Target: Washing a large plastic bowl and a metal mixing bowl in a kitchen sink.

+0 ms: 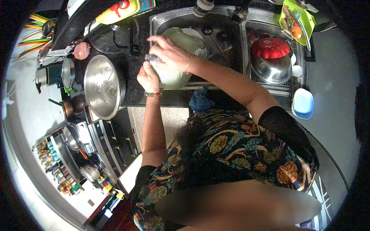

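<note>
A pale, translucent colander [173, 73] with small holes is tilted over the left basin of a steel double sink [196, 13]. My left hand [149, 78] grips its left rim, thumb up. My right hand [170, 55] reaches across the colander and presses a grey metallic scrubber [153, 58] at the same rim. Behind and under the colander, a clear lid or bowl, a whitish dish and utensils lie in the basin, partly hidden. To the left, a large steel bowl [101, 86] stands tilted on the dark counter.
The right basin holds a red fluted mold [270, 47] on a steel bowl [271, 69]. A green basket of utensils [309, 23] stands behind it, and a blue container [303, 104] lies at right. A glass lid [115, 37] and yellow bottle [118, 13] are at back left. A blue cloth [201, 99] hangs at the front edge.
</note>
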Tool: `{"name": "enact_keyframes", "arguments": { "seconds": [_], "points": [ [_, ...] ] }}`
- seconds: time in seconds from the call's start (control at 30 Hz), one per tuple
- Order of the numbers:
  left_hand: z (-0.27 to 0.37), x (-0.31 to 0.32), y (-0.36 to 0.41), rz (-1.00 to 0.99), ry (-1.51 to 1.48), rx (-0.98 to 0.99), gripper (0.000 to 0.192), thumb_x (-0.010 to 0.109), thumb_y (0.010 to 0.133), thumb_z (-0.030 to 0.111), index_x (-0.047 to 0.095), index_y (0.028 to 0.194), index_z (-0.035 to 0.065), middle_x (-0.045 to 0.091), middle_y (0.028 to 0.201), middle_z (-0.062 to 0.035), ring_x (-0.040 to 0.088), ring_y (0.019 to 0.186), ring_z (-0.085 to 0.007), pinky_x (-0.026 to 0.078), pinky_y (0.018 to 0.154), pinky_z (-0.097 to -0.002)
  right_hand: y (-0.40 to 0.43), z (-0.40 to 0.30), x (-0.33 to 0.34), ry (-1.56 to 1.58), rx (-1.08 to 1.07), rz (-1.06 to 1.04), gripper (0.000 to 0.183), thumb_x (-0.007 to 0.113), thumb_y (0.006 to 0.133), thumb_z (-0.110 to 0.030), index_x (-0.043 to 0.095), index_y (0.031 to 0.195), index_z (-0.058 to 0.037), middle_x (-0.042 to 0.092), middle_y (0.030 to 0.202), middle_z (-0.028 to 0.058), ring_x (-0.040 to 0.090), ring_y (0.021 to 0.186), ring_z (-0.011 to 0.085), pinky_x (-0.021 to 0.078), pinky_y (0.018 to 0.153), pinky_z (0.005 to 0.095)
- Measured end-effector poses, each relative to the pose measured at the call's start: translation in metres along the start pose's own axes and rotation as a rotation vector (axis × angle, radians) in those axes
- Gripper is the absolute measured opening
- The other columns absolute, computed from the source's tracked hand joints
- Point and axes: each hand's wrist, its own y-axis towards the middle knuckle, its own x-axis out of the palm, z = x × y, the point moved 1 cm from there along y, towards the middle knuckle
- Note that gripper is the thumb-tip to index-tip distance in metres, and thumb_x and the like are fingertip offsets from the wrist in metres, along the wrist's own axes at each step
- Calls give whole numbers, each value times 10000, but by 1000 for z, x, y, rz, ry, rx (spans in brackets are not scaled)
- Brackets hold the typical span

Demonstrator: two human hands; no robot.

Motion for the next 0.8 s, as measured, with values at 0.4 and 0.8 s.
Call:
{"name": "enact_keyframes", "arguments": {
  "seconds": [0.4,0.8],
  "points": [
    [-30,16,-11,46,-177,-67,376,608,848,261,580,617,-36,545,560,-7,455,537,-52,397,478,-233,-31,-19,5,-370,-5,11,351,541,739,-131,534,1061,10,509,1109,132,479,1070,238,333,985,372],
    [-15,15,-49,-35,-205,-831,637,486,843,535,594,974,-79,627,940,-114,603,787,-195,497,710,-334,-26,39,37,269,375,-240,277,565,729,-232,550,938,-51,510,928,103,502,927,253,425,831,363]
  ]
}}
